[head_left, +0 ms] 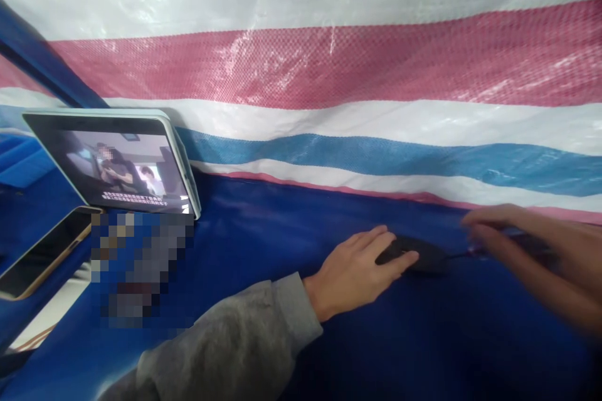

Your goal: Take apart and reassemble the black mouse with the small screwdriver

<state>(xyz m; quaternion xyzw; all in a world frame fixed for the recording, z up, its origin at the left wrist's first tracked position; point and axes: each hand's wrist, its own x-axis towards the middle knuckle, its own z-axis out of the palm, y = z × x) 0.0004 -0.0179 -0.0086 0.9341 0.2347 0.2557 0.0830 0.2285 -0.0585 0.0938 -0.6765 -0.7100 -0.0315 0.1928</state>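
My left hand (360,269), in a grey sleeve, reaches over the blue surface with fingers and thumb closed around the near end of a dark rounded object that looks like a computer mouse (426,255). At the right, my right hand (522,250) is blurred by motion. Its fingers are closed around a screwdriver (463,255), whose thin dark shaft points left to the mouse's far end. Whether the tip touches the mouse cannot be made out. Part of the handle is hidden by the fingers.
A tablet (126,163) playing a video leans upright at the left. Beside it lie a phone (44,257) and a pixelated patch. A striped plastic sheet (301,69) hangs behind the blue work surface (263,238). A blue bar (51,56) slants at upper left.
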